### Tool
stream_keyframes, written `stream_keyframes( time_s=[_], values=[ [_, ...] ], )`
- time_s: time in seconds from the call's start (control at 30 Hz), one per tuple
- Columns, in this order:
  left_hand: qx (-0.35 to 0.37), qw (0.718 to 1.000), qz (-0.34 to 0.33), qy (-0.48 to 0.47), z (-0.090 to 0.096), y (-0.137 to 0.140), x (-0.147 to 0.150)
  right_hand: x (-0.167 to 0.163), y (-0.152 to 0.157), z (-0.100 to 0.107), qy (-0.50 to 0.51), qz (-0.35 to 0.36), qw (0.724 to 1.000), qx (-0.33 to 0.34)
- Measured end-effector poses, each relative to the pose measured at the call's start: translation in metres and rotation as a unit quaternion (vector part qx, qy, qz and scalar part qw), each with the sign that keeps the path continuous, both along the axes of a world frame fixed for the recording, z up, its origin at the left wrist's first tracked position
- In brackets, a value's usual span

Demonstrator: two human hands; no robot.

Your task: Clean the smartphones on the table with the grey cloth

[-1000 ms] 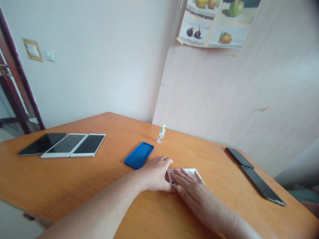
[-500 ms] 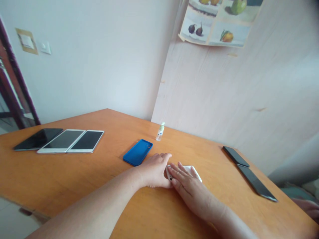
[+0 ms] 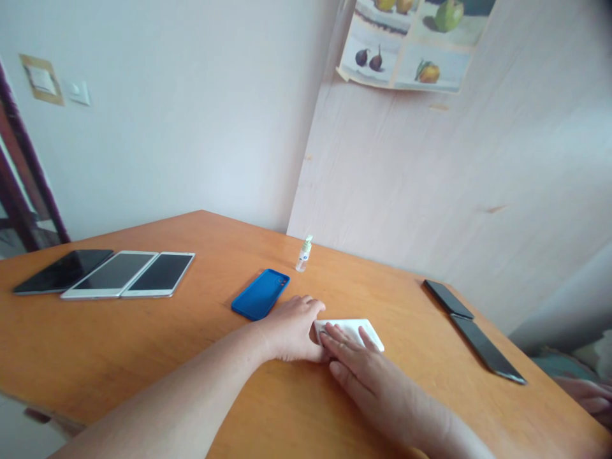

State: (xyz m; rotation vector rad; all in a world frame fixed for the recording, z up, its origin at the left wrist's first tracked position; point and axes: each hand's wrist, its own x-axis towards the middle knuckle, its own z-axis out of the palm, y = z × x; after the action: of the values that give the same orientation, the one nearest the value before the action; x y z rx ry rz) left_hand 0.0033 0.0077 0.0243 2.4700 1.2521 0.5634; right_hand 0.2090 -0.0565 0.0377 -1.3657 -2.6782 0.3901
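Note:
A white phone (image 3: 363, 326) lies on the wooden table in front of me, partly covered by my hands. My left hand (image 3: 297, 328) grips its left end, with the thumb on the near edge and the fingers on the far edge. Across its upper face my right hand (image 3: 358, 360) lies flat with the fingers stretched out; whether anything thin is under them I cannot tell. A blue phone case (image 3: 261, 294) rests just beyond my left hand, its hollow side up. Behind it stands a small clear spray bottle (image 3: 303, 255) with a pale green top.
On the left of the table (image 3: 157, 357) lie a black tablet (image 3: 64, 271) and two white devices, a wider one (image 3: 112, 274) and a narrower one (image 3: 159, 274). Near the right edge are two dark phones (image 3: 449, 299) (image 3: 488, 347). Part of another person's hand (image 3: 586, 395) shows at far right.
My right hand has shifted slightly towards me over the white phone, uncovering more of its surface. My left hand keeps its hold. The whole view has shifted a little.

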Motion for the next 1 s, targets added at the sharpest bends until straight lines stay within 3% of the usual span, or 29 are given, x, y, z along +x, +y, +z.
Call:
stream_keyframes(
  time_s=[0.07,0.23,0.3,0.5,0.8,0.87,1.0],
  values=[
    [0.004,1.000,-0.002,0.000,-0.001,0.001,0.000,0.005,0.002,0.000,-0.018,-0.021,1.000,0.013],
    [-0.013,1.000,-0.011,0.011,0.001,0.002,-0.001,0.041,0.020,-0.009,-0.099,-0.176,0.979,0.043],
    [-0.020,1.000,-0.012,0.013,0.001,0.002,-0.001,0.042,0.018,-0.007,-0.093,-0.163,0.981,0.043],
    [-0.020,1.000,-0.015,0.009,0.001,0.002,-0.001,0.009,-0.016,0.009,-0.010,0.000,1.000,-0.003],
    [-0.032,0.999,-0.016,0.013,0.005,0.001,-0.002,0.044,0.001,0.005,-0.061,-0.187,0.979,0.052],
    [-0.034,0.999,-0.013,0.013,0.005,0.001,-0.002,0.038,0.000,0.003,-0.059,-0.163,0.983,0.055],
    [-0.025,1.000,-0.009,0.004,0.001,0.001,-0.001,0.012,-0.010,0.005,-0.003,-0.033,0.999,0.028]
  ],
)
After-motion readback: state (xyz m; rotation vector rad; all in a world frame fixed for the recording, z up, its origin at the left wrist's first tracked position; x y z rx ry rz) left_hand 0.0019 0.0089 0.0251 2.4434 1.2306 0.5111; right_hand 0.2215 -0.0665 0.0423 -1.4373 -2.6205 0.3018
